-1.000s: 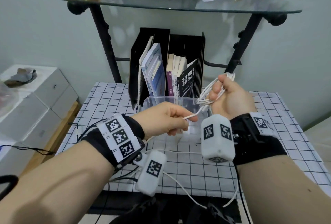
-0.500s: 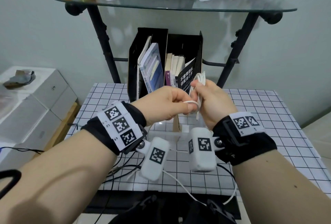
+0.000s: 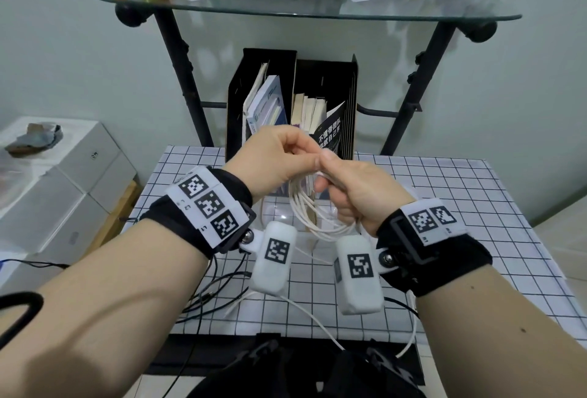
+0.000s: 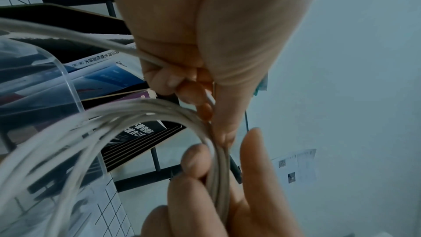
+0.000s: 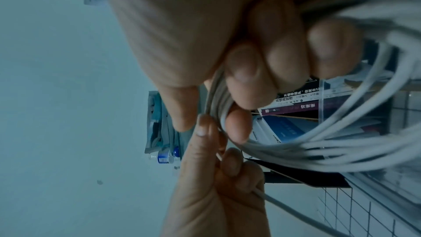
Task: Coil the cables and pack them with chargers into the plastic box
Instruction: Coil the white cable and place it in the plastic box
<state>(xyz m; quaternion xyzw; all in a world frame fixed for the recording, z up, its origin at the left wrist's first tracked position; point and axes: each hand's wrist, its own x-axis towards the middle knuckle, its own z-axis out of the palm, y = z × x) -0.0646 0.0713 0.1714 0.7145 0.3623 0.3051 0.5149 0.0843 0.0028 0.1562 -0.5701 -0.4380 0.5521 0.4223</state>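
- Head view: both hands meet in the air above the clear box (image 3: 279,216), which stands on the checked table (image 3: 476,207).
- Right hand (image 3: 359,194) is curled round the white cable (image 3: 311,216) coil, whose loops hang down over the box.
- Left hand (image 3: 279,162) pinches the cable's loose strand at the top of the coil.
- Step in hand, as I judge: coiling, near its end.
- Next: lay in the tail trailing toward the near table edge, then lower the coil into the box.
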